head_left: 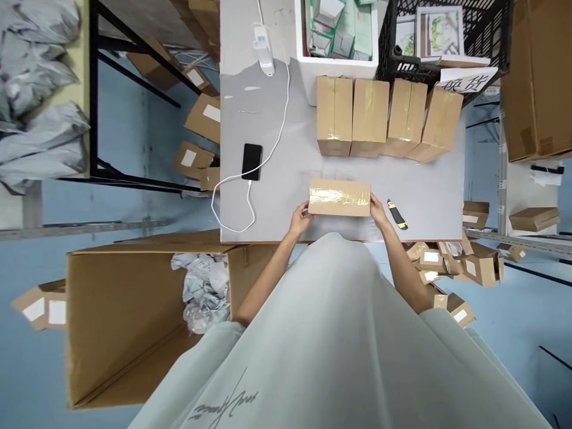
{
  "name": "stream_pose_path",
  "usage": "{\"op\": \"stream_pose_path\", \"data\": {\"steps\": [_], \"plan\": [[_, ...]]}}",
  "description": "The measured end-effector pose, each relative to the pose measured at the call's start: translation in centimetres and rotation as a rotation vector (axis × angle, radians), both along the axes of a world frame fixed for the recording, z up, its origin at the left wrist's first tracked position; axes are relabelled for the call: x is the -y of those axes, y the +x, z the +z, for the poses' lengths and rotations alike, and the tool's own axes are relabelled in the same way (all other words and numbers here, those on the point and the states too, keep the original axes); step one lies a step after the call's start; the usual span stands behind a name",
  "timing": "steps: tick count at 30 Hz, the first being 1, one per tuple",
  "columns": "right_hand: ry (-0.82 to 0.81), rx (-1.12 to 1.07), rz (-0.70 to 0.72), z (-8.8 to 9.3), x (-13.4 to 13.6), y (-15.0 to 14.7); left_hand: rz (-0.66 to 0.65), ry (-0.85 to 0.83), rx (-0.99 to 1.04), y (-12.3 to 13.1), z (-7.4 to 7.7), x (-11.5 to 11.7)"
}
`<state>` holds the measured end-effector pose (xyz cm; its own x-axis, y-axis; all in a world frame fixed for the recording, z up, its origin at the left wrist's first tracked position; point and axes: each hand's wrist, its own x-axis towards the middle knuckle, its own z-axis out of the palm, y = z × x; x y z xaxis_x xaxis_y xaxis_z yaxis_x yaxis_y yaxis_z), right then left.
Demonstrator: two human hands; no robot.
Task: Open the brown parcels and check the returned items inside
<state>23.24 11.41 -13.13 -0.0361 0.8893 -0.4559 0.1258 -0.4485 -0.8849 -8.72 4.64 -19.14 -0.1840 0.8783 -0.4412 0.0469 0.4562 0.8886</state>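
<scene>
A taped brown cardboard box [339, 198] lies lengthwise near the front edge of the grey table, shiny clear tape along its upper face. My left hand [301, 219] grips its left end, fingers partly hidden at the corner. At the opposite end my right hand [378, 211] is closed against the box's side. Just right of that hand lies a black and yellow utility knife [397, 214]. Behind the held box stand several similar taped boxes in a row, the leftmost cardboard box [334, 113] nearest the middle of the table.
A phone [252, 162] on a white cable and a power strip [263, 50] lie at the left. A white foam bin [339, 68] and a black crate [485, 44] stand at the back. A large open carton [129, 322] holding grey plastic bags sits on the floor, lower left.
</scene>
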Motion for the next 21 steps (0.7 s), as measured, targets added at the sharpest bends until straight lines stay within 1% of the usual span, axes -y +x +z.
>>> {"op": "stream_pose_path", "data": {"steps": [2, 3, 6, 9, 12, 15, 19, 21], "plan": [[0.006, -0.021, 0.019, -0.4, 0.5, 0.6, -0.017, 0.009, 0.022, -0.1, -0.1, 0.7], [-0.016, -0.029, 0.018, -0.5, 0.9, 1.0, -0.023, 0.017, 0.036, -0.1, -0.1, 0.9], [-0.149, -0.046, -0.009, -0.8, 2.3, 2.1, -0.058, 0.036, 0.078, 0.1, 0.4, 1.0], [-0.232, -0.095, -0.022, -0.6, 3.9, 2.5, -0.1, 0.051, 0.093, 0.5, 1.4, 0.8], [-0.215, -0.134, 0.001, 0.0, 4.3, 2.1, -0.107, 0.062, 0.11, 0.8, 2.8, -0.2], [-0.139, -0.143, 0.019, 0.7, 2.6, 1.4, -0.089, 0.095, 0.132, 0.9, 4.3, -2.3], [-0.056, -0.109, 0.002, 1.8, -2.5, 0.5, -0.042, 0.163, 0.113, 0.7, 6.0, -6.7], [-0.054, -0.07, 0.006, 2.3, -5.1, 0.2, -0.033, 0.177, 0.097, 0.4, 6.7, -8.9]]}}
